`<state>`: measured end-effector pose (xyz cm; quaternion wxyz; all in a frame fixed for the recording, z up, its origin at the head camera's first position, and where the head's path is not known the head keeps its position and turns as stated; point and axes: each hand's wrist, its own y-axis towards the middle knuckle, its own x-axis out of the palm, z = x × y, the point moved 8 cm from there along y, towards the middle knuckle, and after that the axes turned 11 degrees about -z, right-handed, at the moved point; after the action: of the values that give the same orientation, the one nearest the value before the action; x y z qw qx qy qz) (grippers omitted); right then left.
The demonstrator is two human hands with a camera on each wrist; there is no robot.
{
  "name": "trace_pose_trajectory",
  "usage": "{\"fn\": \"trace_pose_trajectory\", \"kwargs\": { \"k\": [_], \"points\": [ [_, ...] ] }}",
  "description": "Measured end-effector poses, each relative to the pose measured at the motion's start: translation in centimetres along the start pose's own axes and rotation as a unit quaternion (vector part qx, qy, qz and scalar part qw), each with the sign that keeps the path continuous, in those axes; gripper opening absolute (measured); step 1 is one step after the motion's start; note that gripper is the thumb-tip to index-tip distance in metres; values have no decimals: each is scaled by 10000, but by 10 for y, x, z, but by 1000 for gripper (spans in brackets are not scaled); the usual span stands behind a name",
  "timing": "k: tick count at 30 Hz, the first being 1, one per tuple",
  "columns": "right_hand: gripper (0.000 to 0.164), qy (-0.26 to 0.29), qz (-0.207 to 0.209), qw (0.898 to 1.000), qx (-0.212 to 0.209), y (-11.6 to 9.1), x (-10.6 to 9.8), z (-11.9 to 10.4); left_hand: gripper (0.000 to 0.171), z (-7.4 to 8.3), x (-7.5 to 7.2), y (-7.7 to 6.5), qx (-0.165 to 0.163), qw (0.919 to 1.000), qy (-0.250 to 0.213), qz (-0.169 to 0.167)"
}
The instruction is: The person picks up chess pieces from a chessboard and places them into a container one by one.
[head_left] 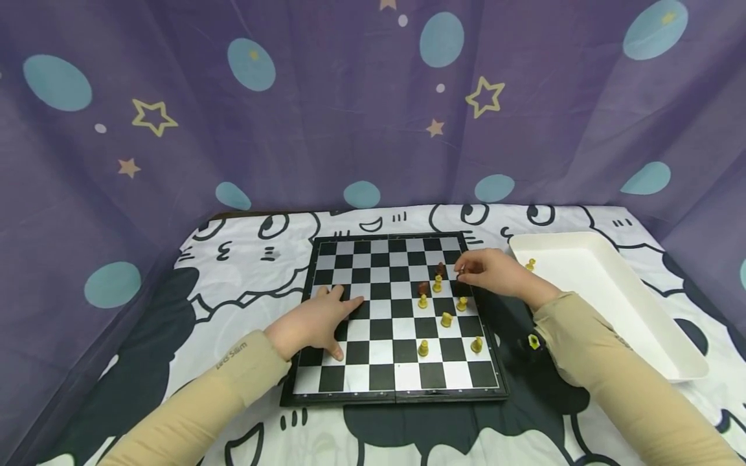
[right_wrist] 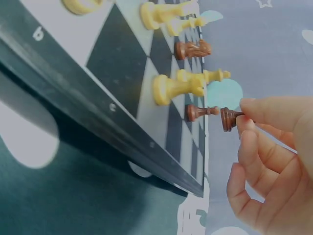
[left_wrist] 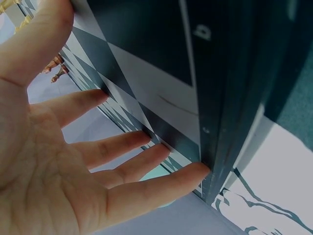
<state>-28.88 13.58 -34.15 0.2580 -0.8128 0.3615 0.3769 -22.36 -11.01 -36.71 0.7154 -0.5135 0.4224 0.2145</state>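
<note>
A black-and-white chessboard (head_left: pixel 381 349) lies flat on the patterned cloth. My left hand (head_left: pixel 315 320) spreads its fingers over the board's left side, fingertips at the surface, holding nothing. Above the board's right edge, my right hand (head_left: pixel 492 272) pinches a dark brown chess piece (right_wrist: pixel 228 120) between thumb and fingertips; its top is hidden. Close by on the board stand a brown pawn (right_wrist: pixel 195 112), a brown knight (right_wrist: pixel 193 49) and a yellow rook (right_wrist: pixel 176 89). Several other yellow pieces, among them one near the front (head_left: pixel 423 348), stand on the right half.
To the right of the board is a white tray (head_left: pixel 606 304), with a yellow chess piece (head_left: pixel 530 265) at its left side. A small yellow object (head_left: pixel 533 342) lies on a dark part of the cloth beside the right sleeve. Behind everything hangs a purple curtain (head_left: pixel 350 129).
</note>
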Motion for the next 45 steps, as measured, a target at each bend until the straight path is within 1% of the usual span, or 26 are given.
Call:
{"fn": "trace_pose_trajectory", "kwargs": {
  "k": [3, 6, 12, 17, 26, 29, 34, 39, 45],
  "points": [
    [14, -69, 120, 9998, -119, -4, -6, -3, 103, 0, 0, -1, 12, 10000, -8, 9],
    [15, -101, 223, 9996, -136, -9, -13, -4, 103, 1, 0, -1, 31, 10000, -23, 8],
    [15, -271, 381, 9988, 112, -20, -30, -1, 103, 0, 1, 0, 32, 10000, -1, 11],
    [14, -360, 550, 9974, 287, -32, -46, 6, 103, 0, 1, 1, 27, 10000, 15, 46],
    [16, -475, 771, 9951, 393, -53, -73, 21, 102, 0, 1, 0, 30, 10000, -26, 60],
    [17, -500, 796, 9942, 523, -59, -79, 31, 102, 0, 1, 0, 36, 10000, -22, 65],
    [19, -475, 820, 9923, 803, -68, -83, 56, 102, 1, 0, 0, 3, 10000, -23, 50],
    [24, -430, 896, 9898, 1019, -74, -83, 80, 102, 1, 0, -1, -17, 10000, -39, 25],
    [23, -451, 1038, 9870, 1143, -77, -79, 101, 102, 1, 0, -1, -58, 10000, -15, 12]
  ]
}}
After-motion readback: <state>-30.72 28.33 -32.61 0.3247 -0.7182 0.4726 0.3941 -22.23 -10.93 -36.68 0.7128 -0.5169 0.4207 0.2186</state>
